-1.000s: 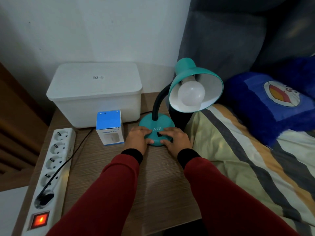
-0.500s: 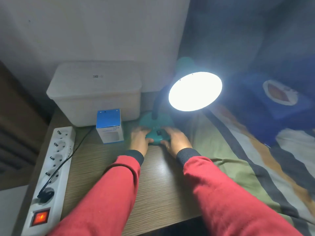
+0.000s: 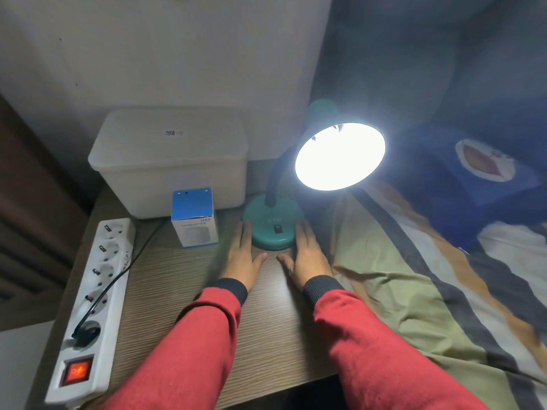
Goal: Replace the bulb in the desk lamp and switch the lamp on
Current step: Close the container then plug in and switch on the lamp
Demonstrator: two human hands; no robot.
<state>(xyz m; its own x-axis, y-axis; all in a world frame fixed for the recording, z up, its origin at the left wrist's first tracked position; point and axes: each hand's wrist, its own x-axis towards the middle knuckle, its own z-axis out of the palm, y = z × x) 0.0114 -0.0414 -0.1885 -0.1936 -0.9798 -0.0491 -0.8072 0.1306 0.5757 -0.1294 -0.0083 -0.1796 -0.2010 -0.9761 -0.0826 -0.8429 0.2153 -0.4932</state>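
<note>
Both hands had come off the lamp base since half a second earlier, when the fingers were on its front by the switch; the lamp was lit then and was lit here too.

Left to right: white power strip [image 3: 88,315] lay along the bench's [image 3: 183,294] left edge, red rocker glowing, one black plug seated near that end, its cord running back toward the lamp. White lidded bin [image 3: 168,161] stood at the back against the wall. Blue-and-white bulb box [image 3: 194,217] stood upright just in front of the bin, near the lamp base but apart from it.

Left hand [image 3: 241,258] lay flat on the bench, fingers straight, just beside the left rim of the teal lamp base [image 3: 273,229]; holding nothing. Cannot tell whether the fingers touched the rim. Black switch [image 3: 277,229] showed uncovered on the base front. Right hand [image 3: 307,258] mirrored it on the right side, flat, fingers straight, empty.

Shade [image 3: 340,156] was tilted toward the camera, glare washing out the bulb inside. Striped bedsheet [image 3: 429,276] lay right of the bench, blue cartoon pillow [image 3: 485,173] behind it.
</note>
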